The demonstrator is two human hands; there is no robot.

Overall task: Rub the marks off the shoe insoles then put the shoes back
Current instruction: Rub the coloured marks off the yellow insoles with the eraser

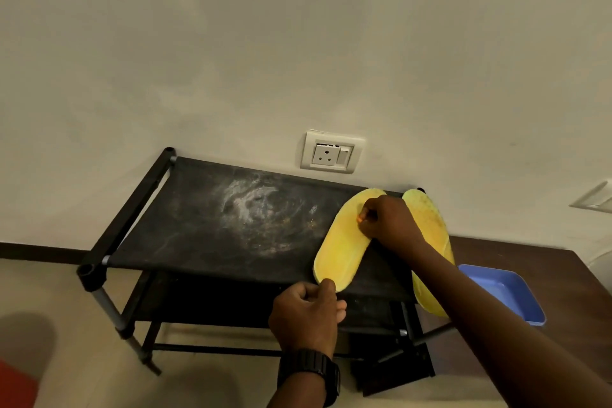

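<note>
- Progress: mid-rub, by the look of it. One flat yellow foam shoe insole (344,242) lies on the top tier of the black fabric-and-tube shoe rack (205,228), toe toward the wall, heel at the front edge.
- Right hand (387,222): fingers curled, pinching a small orange bit (359,218) against the insole's upper half. Too small to say what it is, possibly an eraser.
- Left hand (304,311): pinches the heel end of the same insole, steadying it.
- Second yellow insole (430,219): just beside, on the right, partly behind the right arm, heel overhanging the rack front. It has dark specks near the toe, so likely not cleaned yet.
- Left to do, my guess: finish this one, rub the second, put the shoes back.
- Counts: two insoles, two hands, one rack, one blue plastic tray (510,291) on one brown table (530,258), one white wall socket (331,152), one black wristwatch (309,371).
</note>
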